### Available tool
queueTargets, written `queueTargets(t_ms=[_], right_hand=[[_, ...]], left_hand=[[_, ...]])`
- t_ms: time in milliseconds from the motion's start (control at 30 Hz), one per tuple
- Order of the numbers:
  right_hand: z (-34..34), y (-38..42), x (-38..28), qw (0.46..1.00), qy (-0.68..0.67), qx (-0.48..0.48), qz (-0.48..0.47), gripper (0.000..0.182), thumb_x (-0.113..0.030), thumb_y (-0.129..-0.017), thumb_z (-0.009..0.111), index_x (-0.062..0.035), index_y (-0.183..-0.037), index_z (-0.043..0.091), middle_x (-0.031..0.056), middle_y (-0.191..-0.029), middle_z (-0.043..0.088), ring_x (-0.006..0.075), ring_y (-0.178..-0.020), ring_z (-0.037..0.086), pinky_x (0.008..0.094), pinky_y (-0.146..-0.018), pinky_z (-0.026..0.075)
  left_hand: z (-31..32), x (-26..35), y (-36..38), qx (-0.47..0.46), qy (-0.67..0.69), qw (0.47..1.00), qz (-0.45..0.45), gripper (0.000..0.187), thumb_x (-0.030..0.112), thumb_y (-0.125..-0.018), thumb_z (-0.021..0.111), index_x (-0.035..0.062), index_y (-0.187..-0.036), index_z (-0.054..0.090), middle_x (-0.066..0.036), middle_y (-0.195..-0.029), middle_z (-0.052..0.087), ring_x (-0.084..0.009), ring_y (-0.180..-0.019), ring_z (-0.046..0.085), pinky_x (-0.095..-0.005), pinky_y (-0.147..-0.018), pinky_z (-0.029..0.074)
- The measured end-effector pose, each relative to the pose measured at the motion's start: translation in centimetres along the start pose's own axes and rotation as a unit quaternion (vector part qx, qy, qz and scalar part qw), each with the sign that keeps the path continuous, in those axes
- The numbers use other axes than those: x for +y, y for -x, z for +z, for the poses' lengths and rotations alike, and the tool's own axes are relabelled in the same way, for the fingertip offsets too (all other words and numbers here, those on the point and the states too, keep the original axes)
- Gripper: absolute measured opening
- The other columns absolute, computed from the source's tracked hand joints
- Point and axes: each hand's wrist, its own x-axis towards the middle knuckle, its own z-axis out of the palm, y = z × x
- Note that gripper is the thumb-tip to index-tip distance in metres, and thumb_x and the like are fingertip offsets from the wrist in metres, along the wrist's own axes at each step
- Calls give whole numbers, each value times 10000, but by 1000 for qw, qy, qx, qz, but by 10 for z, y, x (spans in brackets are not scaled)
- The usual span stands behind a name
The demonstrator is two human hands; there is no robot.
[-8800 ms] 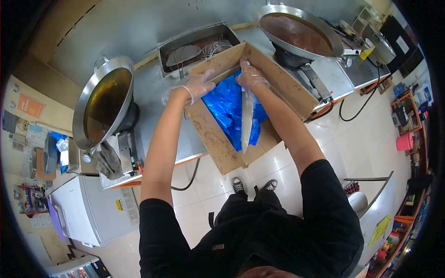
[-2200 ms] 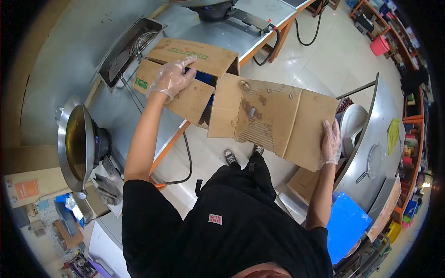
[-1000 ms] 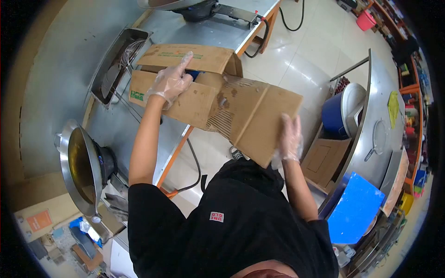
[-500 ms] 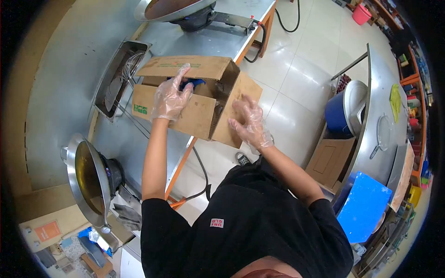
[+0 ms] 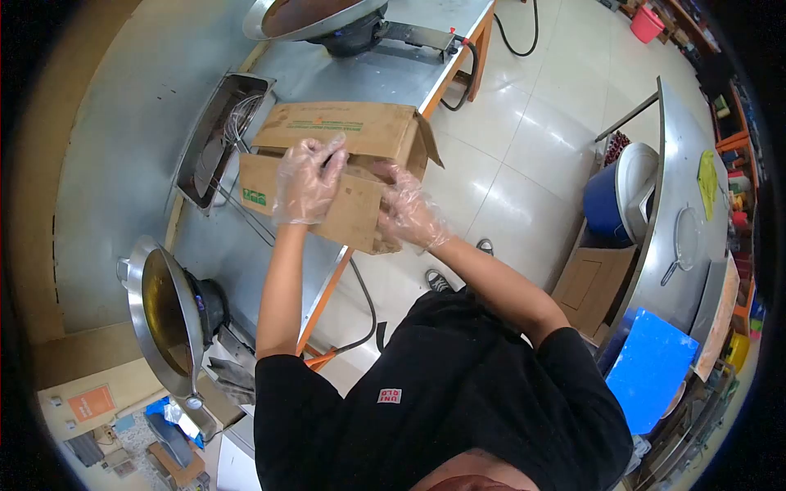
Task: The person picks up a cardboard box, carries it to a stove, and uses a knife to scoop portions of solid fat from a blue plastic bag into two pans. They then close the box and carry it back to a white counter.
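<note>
A brown cardboard box (image 5: 348, 119) rests on the steel worktop, near its orange-trimmed edge. Its top flaps stand partly apart, with a dark gap between them. In a clear plastic glove, my left hand (image 5: 308, 182) lies over the near flap, its fingers curled at the gap. My right hand (image 5: 409, 206), gloved likewise, grips the box's right end, with fingertips at the flap edge. Both hands partly hide the opening, and the inside of the box cannot be made out.
A wok with yellowish oil (image 5: 166, 307) sits on a burner at lower left; another wok (image 5: 264, 23) stands at the back. A steel tray (image 5: 194, 182) holds wire utensils. At right, a steel table (image 5: 675, 147) carries a strainer (image 5: 686, 237) and a blue board (image 5: 651, 368).
My right hand has moved inward with the right end flap, which was sticking out and is now folded in. My left fingers have curled, and the blue thing in the opening no longer shows.
</note>
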Motion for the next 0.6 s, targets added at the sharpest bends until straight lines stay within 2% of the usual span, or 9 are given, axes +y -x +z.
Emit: queueTargets(t_ms=[33, 67, 167, 200, 300, 400, 500, 533, 600], right_hand=[[2, -2, -3, 998, -68, 13, 9, 367, -135, -807, 725, -58, -1158, 650, 203, -1307, 521, 393, -1196, 520, 495, -1031, 438], [4, -6, -4, 990, -135, 27, 16, 337, -119, -815, 720, -46, -1136, 648, 200, -1284, 526, 386, -1181, 523, 492, -1030, 442], [-5, 20, 17, 992, -74, 96, 37, 254, -103, -841, 703, -25, -1073, 637, 174, -1207, 540, 349, -1158, 532, 451, -996, 476], [-10, 22, 29, 982, -75, 153, 78, 248, -130, -859, 701, -29, -1073, 627, 163, -1177, 547, 334, -1158, 533, 439, -983, 479], [-48, 1, 59, 939, -55, 229, 249, 347, -261, -910, 706, -48, -1156, 585, 124, -1130, 576, 281, -1169, 531, 402, -958, 472], [-67, -38, 83, 908, -215, 30, 358, 444, -367, -919, 710, -68, -1204, 549, 98, -1098, 577, 242, -1144, 534, 391, -968, 457], [-55, -49, 123, 945, -186, -49, 265, 421, -362, -922, 718, -79, -1174, 535, 50, -1069, 566, 202, -1089, 544, 360, -976, 448], [-51, -47, 139, 943, -211, -58, 250, 380, -354, -922, 723, -102, -1124, 524, 18, -1027, 542, 169, -1007, 542, 337, -919, 453], [-51, -53, 170, 885, -342, -167, 269, 454, -339, -922, 722, -104, -1244, 505, 42, -1122, 549, 170, -1094, 527, 327, -956, 440]], left_hand=[[6, 0, 3, 37, -26, 999, 20, 278, 337, -922, 661, 206, -1151, 751, -150, -1067, 657, -340, -963, 617, -437, -860, 498], [18, -10, 4, 5, -14, 1000, 5, 383, 420, -940, 630, 218, -1260, 690, -180, -1249, 592, -370, -1194, 530, -510, -1014, 424], [48, -19, 5, 7, -52, 999, 0, 507, 499, -941, 600, 251, -1383, 583, -184, -1382, 502, -382, -1321, 444, -596, -1101, 334], [56, -18, 5, -27, -72, 997, -21, 598, 566, -939, 559, 279, -1458, 484, -172, -1465, 430, -371, -1394, 372, -654, -1136, 255], [53, -12, 7, -13, -78, 996, -29, 531, 519, -960, 555, 233, -1408, 549, -158, -1435, 484, -370, -1363, 407, -601, -1134, 269], [39, -9, 11, -66, -11, 997, -32, 486, 501, -959, 563, 239, -1367, 597, -120, -1469, 467, -363, -1393, 384, -630, -1158, 226], [28, 1, 21, -85, -35, 992, -86, 460, 498, -951, 578, 277, -1352, 621, -91, -1498, 450, -369, -1411, 366, -645, -1159, 211], [26, 6, 27, -74, -43, 990, -115, 482, 523, -939, 582, 299, -1365, 609, -93, -1516, 426, -373, -1428, 335, -661, -1155, 198], [28, 18, 38, -53, -56, 980, -185, 528, 573, -916, 590, 343, -1392, 584, -96, -1551, 379, -382, -1462, 273, -692, -1147, 173]])
